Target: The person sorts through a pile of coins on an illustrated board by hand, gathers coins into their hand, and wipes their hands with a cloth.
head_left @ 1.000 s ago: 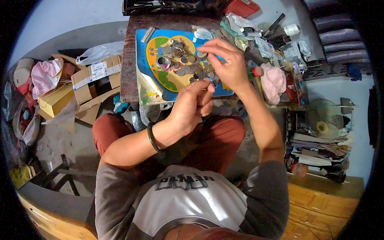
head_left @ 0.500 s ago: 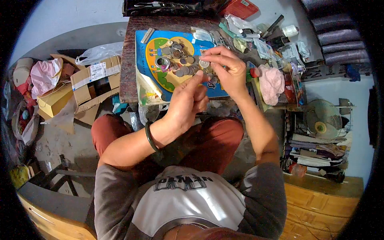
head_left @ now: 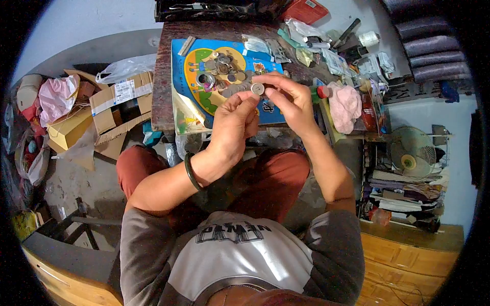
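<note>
A round, pale coin (head_left: 258, 88) is between my two hands, above a blue picture book (head_left: 179, 76). My right hand (head_left: 288, 99) holds its edge between thumb and fingers. My left hand (head_left: 236, 120), with a dark bangle on the wrist, is closed, its thumb and forefinger at the coin's left side; whether something else is inside the fist is hidden. Several coins (head_left: 232, 77) lie in a loose pile on the book, just beyond my hands. A small round metal ring-like item (head_left: 205, 80) is at the pile's left.
The dark wooden table (head_left: 162, 97) carries a metal bar (head_left: 187, 46), plastic packets (head_left: 337, 62), a red-capped bottle (head_left: 323, 92) and a pink cloth (head_left: 344, 107). Cardboard boxes (head_left: 122, 97) stand at the left. A fan (head_left: 412, 151) is at the right.
My right hand has come down and toward my left hand with the coin. My left hand has moved slightly left, and its thumb and forefinger now meet the coin.
</note>
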Available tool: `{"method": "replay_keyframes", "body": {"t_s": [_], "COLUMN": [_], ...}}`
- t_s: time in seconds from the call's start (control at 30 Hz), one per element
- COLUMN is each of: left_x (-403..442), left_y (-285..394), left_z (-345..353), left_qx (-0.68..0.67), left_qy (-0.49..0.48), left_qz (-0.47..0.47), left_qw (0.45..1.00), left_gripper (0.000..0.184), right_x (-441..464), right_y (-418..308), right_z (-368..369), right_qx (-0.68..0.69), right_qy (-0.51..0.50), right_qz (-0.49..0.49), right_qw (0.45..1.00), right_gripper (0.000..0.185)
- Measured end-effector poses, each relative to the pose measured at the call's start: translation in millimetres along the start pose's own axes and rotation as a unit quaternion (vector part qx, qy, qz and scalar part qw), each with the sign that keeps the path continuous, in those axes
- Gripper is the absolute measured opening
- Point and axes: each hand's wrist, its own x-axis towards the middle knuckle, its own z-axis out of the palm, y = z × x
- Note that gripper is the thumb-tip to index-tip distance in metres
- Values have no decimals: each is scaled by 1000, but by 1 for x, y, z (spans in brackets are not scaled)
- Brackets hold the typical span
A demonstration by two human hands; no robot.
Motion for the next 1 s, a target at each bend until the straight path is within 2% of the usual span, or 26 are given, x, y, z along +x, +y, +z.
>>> {"method": "replay_keyframes", "body": {"t_s": [0.23, 0.33, 0.37, 0.47, 0.5, 0.6, 0.63, 0.73, 0.77, 0.87, 1.0], "left_x": [-3, -9, -9, -9, -9, -10, -10, -9, -9, -9, -4], "left_y": [-1, -4, -5, -6, -6, -5, -5, -7, -7, -4, 0], "left_z": [3, 10, 10, 7, 7, 6, 6, 4, 4, 8, 3], "left_qx": [11, -22, -23, -28, -30, -41, -40, -39, -42, -55, -85], "left_qy": [-1, 3, 3, -14, -22, -30, -30, -30, -30, -14, -39], "left_qz": [-20, -49, -58, -86, -95, -106, -104, -104, -108, -119, -116], "left_qw": [1000, 999, 998, 996, 995, 993, 993, 993, 993, 991, 989], "left_gripper": [9, 9, 10, 17, 21, 28, 29, 32, 32, 34, 35], "right_x": [6, 17, 22, 34, 36, 39, 42, 45, 47, 51, 53], "right_y": [1, 15, 18, 41, 35, 25, 22, 19, 20, 24, 26], "right_z": [-2, -11, -12, -17, -15, -3, 2, 10, 11, 10, 5], "right_qx": [31, -34, -73, -242, -279, -418, -374, -416, -422, -421, -258], "right_qy": [34, 52, 54, 24, 9, 39, 29, -29, -52, -51, -25], "right_qz": [99, 104, 97, -23, -5, -79, -56, -93, -77, -115, 4], "right_qw": [994, 993, 991, 970, 960, 904, 925, 904, 902, 898, 966], "right_gripper": [18, 16, 16, 16, 18, 18, 18, 18, 17, 14, 9]}}
